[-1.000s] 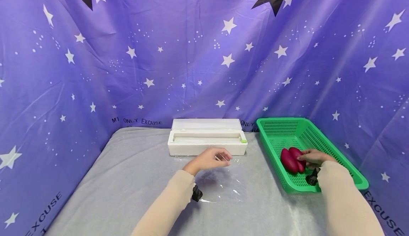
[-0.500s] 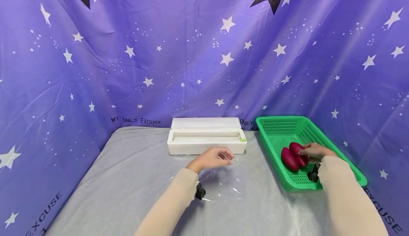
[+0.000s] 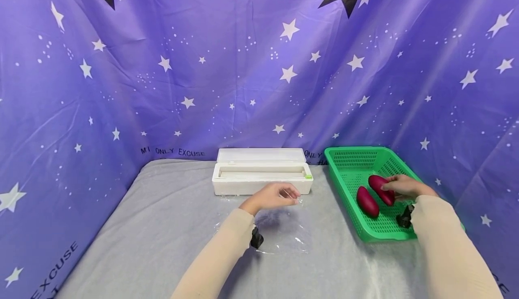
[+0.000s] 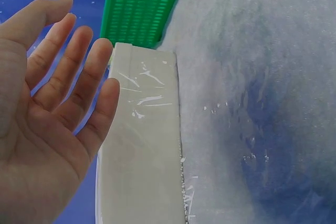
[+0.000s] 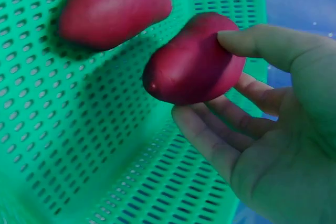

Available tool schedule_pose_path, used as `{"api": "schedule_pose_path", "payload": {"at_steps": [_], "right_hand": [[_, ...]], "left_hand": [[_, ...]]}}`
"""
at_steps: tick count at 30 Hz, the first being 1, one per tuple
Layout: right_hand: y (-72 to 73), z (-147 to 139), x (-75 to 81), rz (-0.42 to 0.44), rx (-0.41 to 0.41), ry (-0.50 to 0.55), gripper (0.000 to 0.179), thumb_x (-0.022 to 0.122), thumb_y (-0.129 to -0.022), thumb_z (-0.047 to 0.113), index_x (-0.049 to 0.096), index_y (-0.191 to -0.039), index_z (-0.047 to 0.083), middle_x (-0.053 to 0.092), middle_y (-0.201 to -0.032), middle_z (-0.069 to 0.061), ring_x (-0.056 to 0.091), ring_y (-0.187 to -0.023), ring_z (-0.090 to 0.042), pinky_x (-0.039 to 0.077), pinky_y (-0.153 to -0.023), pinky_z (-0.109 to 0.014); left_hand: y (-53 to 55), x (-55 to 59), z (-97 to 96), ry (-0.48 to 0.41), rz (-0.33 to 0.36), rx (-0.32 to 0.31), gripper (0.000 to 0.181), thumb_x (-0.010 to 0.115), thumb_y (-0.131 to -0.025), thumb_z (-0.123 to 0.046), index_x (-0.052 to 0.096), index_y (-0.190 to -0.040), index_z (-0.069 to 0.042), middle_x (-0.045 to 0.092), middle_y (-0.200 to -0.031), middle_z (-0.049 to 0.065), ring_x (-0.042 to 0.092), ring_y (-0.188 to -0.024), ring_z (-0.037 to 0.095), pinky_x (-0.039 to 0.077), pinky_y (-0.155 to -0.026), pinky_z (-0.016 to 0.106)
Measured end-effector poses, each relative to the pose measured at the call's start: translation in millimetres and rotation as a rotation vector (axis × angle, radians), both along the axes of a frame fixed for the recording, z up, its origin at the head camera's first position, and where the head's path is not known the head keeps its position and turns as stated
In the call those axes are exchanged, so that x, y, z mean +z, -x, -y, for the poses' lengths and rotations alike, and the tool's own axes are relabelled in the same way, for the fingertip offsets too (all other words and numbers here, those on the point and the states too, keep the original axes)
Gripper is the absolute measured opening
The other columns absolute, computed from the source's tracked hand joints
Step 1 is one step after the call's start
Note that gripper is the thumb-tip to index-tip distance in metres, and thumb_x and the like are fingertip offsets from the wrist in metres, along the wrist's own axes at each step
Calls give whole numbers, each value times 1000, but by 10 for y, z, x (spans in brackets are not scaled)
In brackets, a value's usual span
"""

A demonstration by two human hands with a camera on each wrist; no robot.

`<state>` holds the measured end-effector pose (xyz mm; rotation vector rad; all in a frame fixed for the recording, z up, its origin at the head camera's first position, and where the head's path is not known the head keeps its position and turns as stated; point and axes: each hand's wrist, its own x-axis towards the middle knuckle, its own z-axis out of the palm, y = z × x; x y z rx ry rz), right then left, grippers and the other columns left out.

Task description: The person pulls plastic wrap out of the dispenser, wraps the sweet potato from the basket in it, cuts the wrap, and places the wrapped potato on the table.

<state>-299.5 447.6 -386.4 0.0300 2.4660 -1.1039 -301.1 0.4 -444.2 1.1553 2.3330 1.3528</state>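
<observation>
My right hand holds a dark red sweet potato between thumb and fingers, raised a little over the floor of the green basket. A second sweet potato of the same colour lies in the basket to the left of the held one, with a gap between them. My left hand hovers in front of a white cling film box, fingers loosely bent and holding nothing. Below that hand, a clear sheet of cling film is spread on the grey cloth, showing as glints; my forearm hides part of it.
The box's lid stands raised at the back, and a small green piece sits at its right end. Grey cloth covers the table. A purple star-printed curtain encloses the back and sides.
My right hand has drawn one sweet potato up and away to the right from the other, which stays in place. My left hand has shifted slightly to the right.
</observation>
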Motion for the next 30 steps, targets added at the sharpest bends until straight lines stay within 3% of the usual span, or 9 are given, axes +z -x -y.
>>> {"api": "schedule_pose_path", "payload": {"at_steps": [4,8,12,15,23,30], "right_hand": [[-15,55,75,-6,19,5,70,54,-102,13,12,-143,-26,59,-116,-26,64,-100,-24,55,-89,-47],[-20,100,131,-21,51,-11,69,55,-102,15,16,-143,-25,57,-120,-28,60,-111,-34,53,-92,-48],[-11,139,155,-37,79,12,72,57,-102,18,16,-146,-22,44,-134,-39,52,-122,-43,53,-94,-48],[-18,185,181,-50,93,29,74,58,-101,20,16,-147,-20,34,-141,-42,52,-122,-42,54,-93,-46],[-75,311,247,-95,137,70,73,64,-99,19,23,-148,-17,46,-134,-35,60,-111,-31,56,-89,-43],[-123,454,320,-122,170,74,72,67,-97,20,28,-148,-13,50,-132,-30,62,-107,-28,56,-89,-42]], "left_hand": [[-5,34,-9,10,-3,2,21,71,-93,-14,70,-114,-10,71,-106,-2,65,-97,6,50,-93,24],[-9,53,-24,20,0,8,22,70,-94,-15,70,-115,-12,71,-107,-3,64,-97,5,49,-93,24],[4,55,-41,9,5,5,22,71,-93,-19,70,-115,-15,71,-107,-4,64,-98,6,49,-93,24],[15,66,-61,-8,8,-9,23,72,-93,-18,70,-116,-14,71,-108,-1,64,-98,6,49,-93,24],[-2,109,-114,-34,36,-12,30,72,-94,-18,66,-123,-11,67,-119,12,64,-99,8,50,-92,24],[-4,162,-160,-19,46,29,39,73,-94,-23,61,-131,-15,64,-124,-1,63,-106,11,50,-92,25]]}}
